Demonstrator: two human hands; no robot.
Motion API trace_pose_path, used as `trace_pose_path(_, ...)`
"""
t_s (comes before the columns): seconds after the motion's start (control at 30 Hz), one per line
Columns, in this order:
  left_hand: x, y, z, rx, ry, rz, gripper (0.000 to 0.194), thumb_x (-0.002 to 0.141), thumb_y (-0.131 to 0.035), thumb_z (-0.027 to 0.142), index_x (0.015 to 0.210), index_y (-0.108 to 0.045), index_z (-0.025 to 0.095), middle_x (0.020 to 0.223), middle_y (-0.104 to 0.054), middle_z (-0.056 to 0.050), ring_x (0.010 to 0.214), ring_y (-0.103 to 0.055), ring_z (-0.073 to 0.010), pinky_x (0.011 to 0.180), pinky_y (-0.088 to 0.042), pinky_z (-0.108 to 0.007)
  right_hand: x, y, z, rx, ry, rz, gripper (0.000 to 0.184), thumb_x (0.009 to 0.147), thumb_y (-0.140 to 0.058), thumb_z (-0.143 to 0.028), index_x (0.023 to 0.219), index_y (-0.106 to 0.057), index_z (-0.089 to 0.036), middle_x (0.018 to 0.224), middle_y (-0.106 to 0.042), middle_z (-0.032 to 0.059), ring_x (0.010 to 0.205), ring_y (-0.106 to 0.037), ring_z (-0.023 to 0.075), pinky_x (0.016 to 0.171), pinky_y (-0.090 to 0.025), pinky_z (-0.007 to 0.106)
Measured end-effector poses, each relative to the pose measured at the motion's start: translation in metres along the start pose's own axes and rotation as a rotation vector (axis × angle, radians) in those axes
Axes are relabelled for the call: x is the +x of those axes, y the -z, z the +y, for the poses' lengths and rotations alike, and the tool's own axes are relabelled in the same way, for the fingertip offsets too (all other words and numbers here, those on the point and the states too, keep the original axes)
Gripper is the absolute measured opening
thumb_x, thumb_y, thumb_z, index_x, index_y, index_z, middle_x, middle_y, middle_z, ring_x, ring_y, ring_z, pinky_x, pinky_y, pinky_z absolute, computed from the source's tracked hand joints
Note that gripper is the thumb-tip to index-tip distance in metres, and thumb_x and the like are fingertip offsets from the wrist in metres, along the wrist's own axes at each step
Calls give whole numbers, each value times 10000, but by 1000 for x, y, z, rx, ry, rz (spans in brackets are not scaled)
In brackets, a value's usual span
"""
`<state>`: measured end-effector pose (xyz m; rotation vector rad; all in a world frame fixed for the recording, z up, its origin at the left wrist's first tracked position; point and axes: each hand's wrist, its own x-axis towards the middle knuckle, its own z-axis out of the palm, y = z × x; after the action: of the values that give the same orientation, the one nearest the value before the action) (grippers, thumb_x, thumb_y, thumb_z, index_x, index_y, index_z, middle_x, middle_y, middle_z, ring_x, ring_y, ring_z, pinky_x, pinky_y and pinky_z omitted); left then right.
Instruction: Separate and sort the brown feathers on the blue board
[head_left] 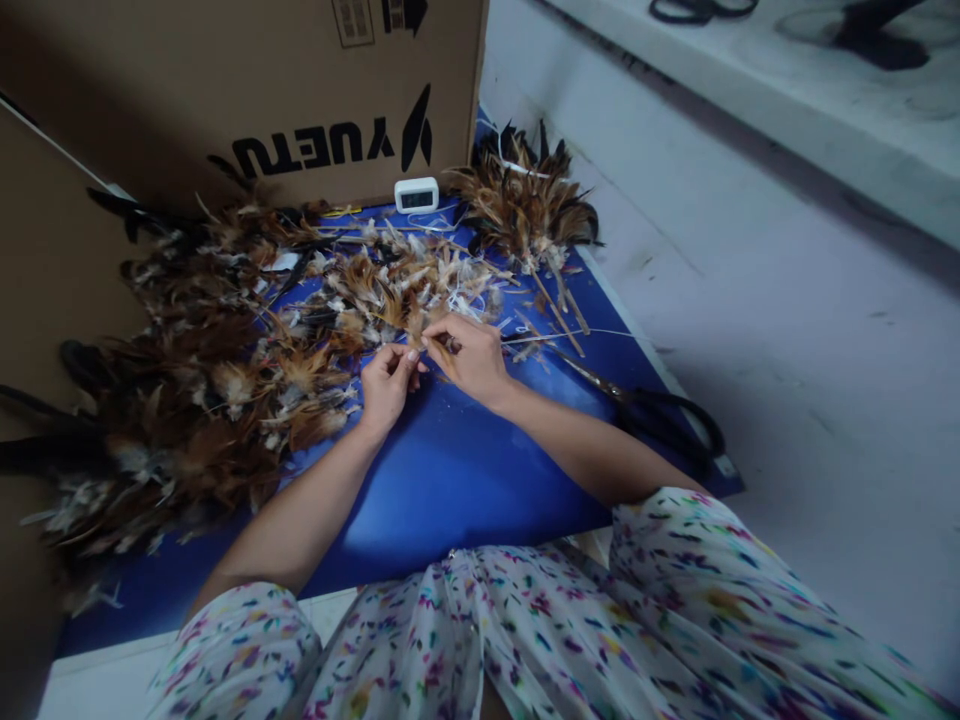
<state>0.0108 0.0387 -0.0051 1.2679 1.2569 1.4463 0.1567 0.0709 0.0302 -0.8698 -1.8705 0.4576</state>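
My left hand [388, 382] and my right hand [471, 355] meet over a blue mat [450, 480], both pinched on a small bunch of brown feathers [411, 322] at the edge of a loose heap. A thin white string [570, 335] runs right from my right hand. The large heap of brown and white feathers [225, 400] spreads to the left of my hands.
Black-handled scissors [660, 410] lie on the mat at right. A bundled feather tuft with sticks [529, 210] sits at the far edge beside a small white clock [416, 194]. A big cardboard box [262, 90] stands behind. Grey floor lies to the right.
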Motion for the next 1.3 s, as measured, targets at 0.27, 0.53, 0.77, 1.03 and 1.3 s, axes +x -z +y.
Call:
trace_pose_path(0.27,0,0,1,-5,-8,2,311,770,-682,462,754,-585,167,593,-638,14,396,-479,-65,392,-388,-193,-2,-3,3,37,-8,-30,99,838,-592,-271,810,-639,-189,772,-662,16,676,-560,122,647,-421,257)
trace_pose_path(0.53,0,0,1,-3,-5,-12,304,773,-683,446,750,-590,157,581,-631,20,398,-482,-60,395,-400,-183,2,1,-1,122,-45,-61,101,842,-557,-230,805,-631,-173,741,-659,6,632,-560,104,627,-437,232)
trace_pose_path(0.77,0,3,-2,-20,-21,-25,275,784,-681,419,766,-615,153,583,-626,26,406,-491,-58,405,-401,-180,6,4,-3,128,-120,-106,63,812,-601,-210,816,-647,-167,768,-678,6,707,-609,116,701,-466,242)
trace_pose_path(1.03,3,3,-5,-126,17,32,297,755,-707,428,783,-613,148,599,-644,15,400,-494,-58,398,-392,-181,14,15,-9,217,-229,-75,119,811,-594,-225,900,-652,-174,847,-687,24,745,-632,130,699,-505,269)
trace_pose_path(1.3,5,2,-2,-223,36,68,284,733,-736,394,772,-594,151,587,-629,26,397,-481,-57,390,-383,-177,27,40,-20,139,-239,-10,109,813,-602,-245,871,-661,-174,785,-648,10,698,-582,116,631,-455,244)
